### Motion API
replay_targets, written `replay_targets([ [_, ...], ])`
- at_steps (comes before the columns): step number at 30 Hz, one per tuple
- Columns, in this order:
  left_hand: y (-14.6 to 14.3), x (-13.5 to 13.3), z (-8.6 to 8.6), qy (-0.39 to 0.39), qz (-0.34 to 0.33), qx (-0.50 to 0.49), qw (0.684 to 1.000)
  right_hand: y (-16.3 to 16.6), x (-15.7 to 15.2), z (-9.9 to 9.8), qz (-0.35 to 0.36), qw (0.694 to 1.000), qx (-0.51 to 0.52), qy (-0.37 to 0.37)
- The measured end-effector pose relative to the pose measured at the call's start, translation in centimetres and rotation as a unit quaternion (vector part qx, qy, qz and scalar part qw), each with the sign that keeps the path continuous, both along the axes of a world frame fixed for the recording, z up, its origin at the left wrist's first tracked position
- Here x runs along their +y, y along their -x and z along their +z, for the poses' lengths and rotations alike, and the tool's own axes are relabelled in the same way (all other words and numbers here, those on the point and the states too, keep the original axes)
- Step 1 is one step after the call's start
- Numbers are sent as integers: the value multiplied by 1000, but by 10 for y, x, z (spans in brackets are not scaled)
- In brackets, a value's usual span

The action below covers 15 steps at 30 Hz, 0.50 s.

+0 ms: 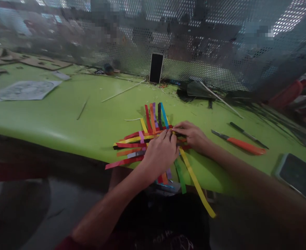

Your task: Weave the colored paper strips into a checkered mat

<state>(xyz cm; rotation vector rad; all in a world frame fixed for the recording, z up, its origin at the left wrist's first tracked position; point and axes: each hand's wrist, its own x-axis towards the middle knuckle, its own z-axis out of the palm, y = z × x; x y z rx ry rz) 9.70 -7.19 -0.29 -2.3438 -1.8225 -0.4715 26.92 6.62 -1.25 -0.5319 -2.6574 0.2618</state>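
Note:
A piece of interwoven coloured strips [134, 139] lies at the table's front edge, its loose ends spreading to all sides. My left hand [161, 150] rests over the middle of the weave, fingers bent down together on the strips and hiding much of the crossing. From the right, my right hand [193, 136] pinches at the weave's upper right part, its fingertips meeting those of the left. A long yellow strip [196, 182] hangs down past the table edge, beside a green strip [180, 175]. What exactly sits between the fingertips is partly hidden.
On the right lie an orange-handled knife [244, 144], a dark slim tool [248, 134] and a dark device [297, 175]. A phone [156, 68] leans against the perforated metal screen [207, 52]. A printed sheet [25, 90] and thin sticks lie on the green table [72, 132].

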Motion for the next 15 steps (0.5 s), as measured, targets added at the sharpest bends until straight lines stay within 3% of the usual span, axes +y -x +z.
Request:
replay_targets([
  [4, 0, -1, 1, 4, 8, -9, 1000, 0, -1, 0, -14, 1000, 13, -8],
  [15, 1, -3, 2, 18, 13, -21, 1000, 7, -8, 9, 32, 992, -79, -91],
])
